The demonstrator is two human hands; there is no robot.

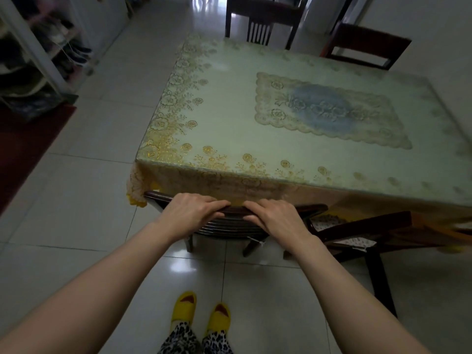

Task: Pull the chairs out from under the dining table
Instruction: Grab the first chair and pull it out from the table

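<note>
A dark wooden chair [231,227] stands tucked against the near edge of the dining table [229,111], which wears a pale cloth with gold flowers. My left hand [190,213] and my right hand [274,217] both grip the chair's top rail, side by side. To its right, a second dark chair [362,229] stands partly under the table. A third chair [263,19] is at the table's far end, and another one [365,46] stands at the far right side.
Glossy white floor tiles [84,190] spread to the left and behind me. A shoe rack [48,54] and a dark red mat [23,149] lie at the left. My feet in yellow slippers [201,312] stand just behind the chair.
</note>
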